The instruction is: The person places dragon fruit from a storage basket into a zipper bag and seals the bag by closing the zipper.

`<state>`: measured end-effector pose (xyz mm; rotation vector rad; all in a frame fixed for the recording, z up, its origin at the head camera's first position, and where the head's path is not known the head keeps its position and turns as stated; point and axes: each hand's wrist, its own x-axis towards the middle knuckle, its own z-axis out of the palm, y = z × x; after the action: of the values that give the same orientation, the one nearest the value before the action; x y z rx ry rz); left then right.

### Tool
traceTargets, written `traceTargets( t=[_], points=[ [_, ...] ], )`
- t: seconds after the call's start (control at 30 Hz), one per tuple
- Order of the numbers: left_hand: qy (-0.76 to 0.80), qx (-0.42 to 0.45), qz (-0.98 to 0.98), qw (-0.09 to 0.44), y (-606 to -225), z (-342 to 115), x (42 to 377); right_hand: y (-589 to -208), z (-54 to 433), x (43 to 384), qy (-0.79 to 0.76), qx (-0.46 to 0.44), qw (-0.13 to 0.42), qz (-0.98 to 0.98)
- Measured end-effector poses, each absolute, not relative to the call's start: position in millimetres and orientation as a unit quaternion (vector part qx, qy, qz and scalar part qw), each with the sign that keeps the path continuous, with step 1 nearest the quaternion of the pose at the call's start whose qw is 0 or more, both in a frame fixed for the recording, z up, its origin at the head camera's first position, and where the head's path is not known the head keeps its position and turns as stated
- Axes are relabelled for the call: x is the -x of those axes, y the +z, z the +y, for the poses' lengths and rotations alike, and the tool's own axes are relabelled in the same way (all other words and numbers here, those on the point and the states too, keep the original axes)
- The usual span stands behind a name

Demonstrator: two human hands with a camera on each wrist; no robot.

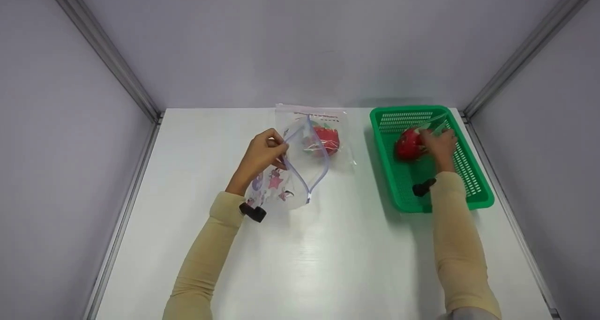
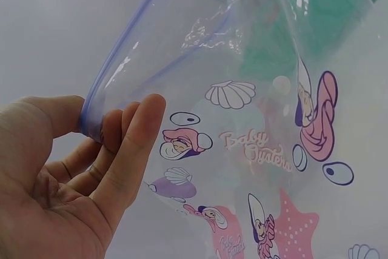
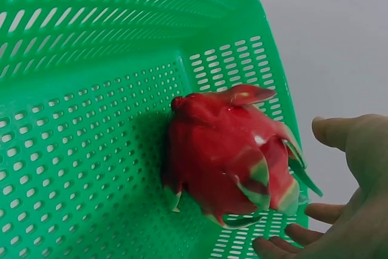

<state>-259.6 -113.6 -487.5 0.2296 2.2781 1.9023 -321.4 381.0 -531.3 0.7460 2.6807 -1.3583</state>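
Note:
My left hand (image 1: pixel 263 152) pinches the rim of a clear zip bag (image 1: pixel 275 183) between thumb and fingers. Its purple zip edge gapes wide, and pink starfish and "Baby Oysters" prints cover the plastic (image 2: pixel 254 150) in the left wrist view. Over on the right, my right hand (image 1: pixel 440 144) reaches into a green basket (image 1: pixel 402 202). A red dragon fruit (image 3: pixel 224 150) with green-tipped scales lies at the basket's end. Beside it, in the right wrist view, are the spread fingers of my right hand (image 3: pixel 357 186), thumb apart and the palm holding nothing.
Behind the held bag, another clear zip bag (image 1: pixel 347 146) lies on the white table (image 1: pixel 309 254) with a red fruit (image 1: pixel 328 139) inside. Grey walls (image 1: pixel 300 43) enclose the table at the back and both sides. The basket's perforated sides stand up around the dragon fruit.

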Motion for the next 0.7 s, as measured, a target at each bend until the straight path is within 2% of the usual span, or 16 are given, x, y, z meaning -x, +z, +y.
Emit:
traceTargets(
  t=[0.47,0.7],
  points=[
    [0.635,-0.077,0.765,0.08,-489.6,-113.8,260.0,-542.3,384.5,317.7,-0.526,-0.26,0.115,0.802],
    [0.637,-0.083,0.762,0.083,-490.7,-114.8,260.9,-550.3,384.4,321.7,-0.547,-0.27,0.11,0.785]
  ],
)
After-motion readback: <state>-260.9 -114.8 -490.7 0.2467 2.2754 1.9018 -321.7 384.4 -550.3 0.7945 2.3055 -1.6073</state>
